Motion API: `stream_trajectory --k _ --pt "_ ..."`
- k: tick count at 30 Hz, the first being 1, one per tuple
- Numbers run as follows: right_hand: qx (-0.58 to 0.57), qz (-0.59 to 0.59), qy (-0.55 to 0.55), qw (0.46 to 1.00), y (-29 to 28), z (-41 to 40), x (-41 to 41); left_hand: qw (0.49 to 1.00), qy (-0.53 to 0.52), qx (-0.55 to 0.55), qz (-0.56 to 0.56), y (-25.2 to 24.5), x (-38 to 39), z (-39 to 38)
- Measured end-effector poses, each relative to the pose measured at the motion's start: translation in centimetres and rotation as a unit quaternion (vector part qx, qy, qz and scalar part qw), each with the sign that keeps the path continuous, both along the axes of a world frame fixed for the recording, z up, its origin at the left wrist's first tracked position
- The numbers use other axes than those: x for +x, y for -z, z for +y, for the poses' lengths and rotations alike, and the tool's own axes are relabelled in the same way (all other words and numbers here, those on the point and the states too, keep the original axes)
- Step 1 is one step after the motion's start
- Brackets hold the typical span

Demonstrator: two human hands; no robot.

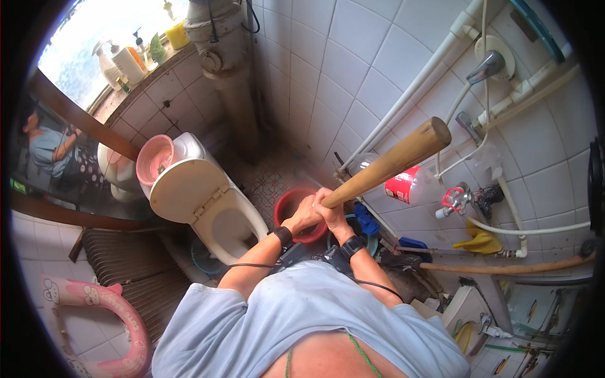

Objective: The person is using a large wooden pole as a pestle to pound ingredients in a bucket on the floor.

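Observation:
Both my hands are wrapped around a thick wooden pole (387, 163), one against the other. My left hand (302, 215) and my right hand (334, 216) grip it close together in front of my chest. The pole's upper end leans up to the right, towards the tiled wall. Its lower end is hidden behind my hands and forearms. Beneath my hands stands a red plastic bucket (286, 201), partly covered by them. A blue-green basin (373, 243) sits beside it on the right, with a blue cloth or glove (366, 219) at its rim.
At left is a toilet (250, 210) with its lid up and a pink basin (156, 177) on its tank. A plastic bottle (409, 184), pipes and a tap (458, 198) line the right wall. A pink swim ring (132, 321) is at lower left, below a mirror (47, 156).

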State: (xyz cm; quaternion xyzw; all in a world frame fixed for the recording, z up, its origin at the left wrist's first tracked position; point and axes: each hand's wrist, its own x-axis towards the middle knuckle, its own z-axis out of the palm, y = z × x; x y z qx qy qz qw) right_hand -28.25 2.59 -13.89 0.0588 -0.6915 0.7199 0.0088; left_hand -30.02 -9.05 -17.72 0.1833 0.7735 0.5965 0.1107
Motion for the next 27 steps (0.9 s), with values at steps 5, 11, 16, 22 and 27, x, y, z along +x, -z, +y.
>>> stream_trajectory --k 5,11,16,22,27 --pt "0.010 0.002 0.001 1.000 0.8 0.3 -0.2 0.999 0.020 -0.022 -0.016 0.3 -0.2 0.0" --pt "0.033 0.018 0.016 0.999 0.3 -0.3 0.7 1.000 0.018 -0.024 -0.007 -0.3 0.8 -0.5" --pt "0.027 0.049 0.040 0.998 -2.2 -1.1 0.1 0.998 -0.033 -0.042 -0.016 -4.1 0.9 -0.4" --pt "-0.060 0.033 0.025 0.997 -11.0 -1.0 -0.9 0.997 -0.011 -0.071 0.034 -13.1 -0.5 -0.2" --pt "-0.086 0.019 0.012 0.996 -13.9 -1.2 -0.9 0.997 -0.040 -0.062 0.013 -16.3 -0.2 -0.2"
